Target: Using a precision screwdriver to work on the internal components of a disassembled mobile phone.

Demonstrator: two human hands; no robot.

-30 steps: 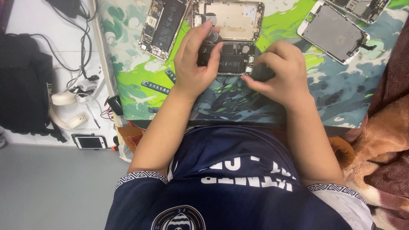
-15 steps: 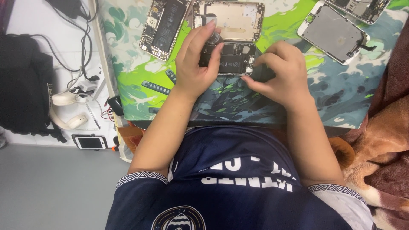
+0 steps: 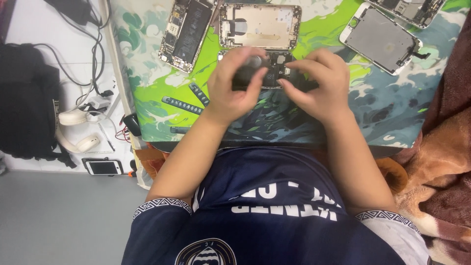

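Note:
An opened dark phone (image 3: 275,68) lies on the green and blue patterned mat (image 3: 382,108), partly hidden under both hands. My left hand (image 3: 233,86) is over the phone's left end, thumb and fingers pinched around a small round grey object (image 3: 253,61) that is blurred. My right hand (image 3: 316,86) rests on the phone's right end with its fingers curled onto the edge and the index finger pointing inward. What lies beneath the palms is hidden.
Beyond the hands lie an empty gold phone shell (image 3: 260,24), an opened phone with a battery (image 3: 185,32) and a detached screen panel (image 3: 380,37). Two dark strips (image 3: 182,104) sit on the mat's left. White headphones (image 3: 73,130), cables, a small phone (image 3: 103,167) and a black bag (image 3: 24,103) lie at left, a brown blanket (image 3: 441,147) at right.
My left hand's fingers have lifted off the phone and now pinch a round grey object above it. The right hand has barely moved.

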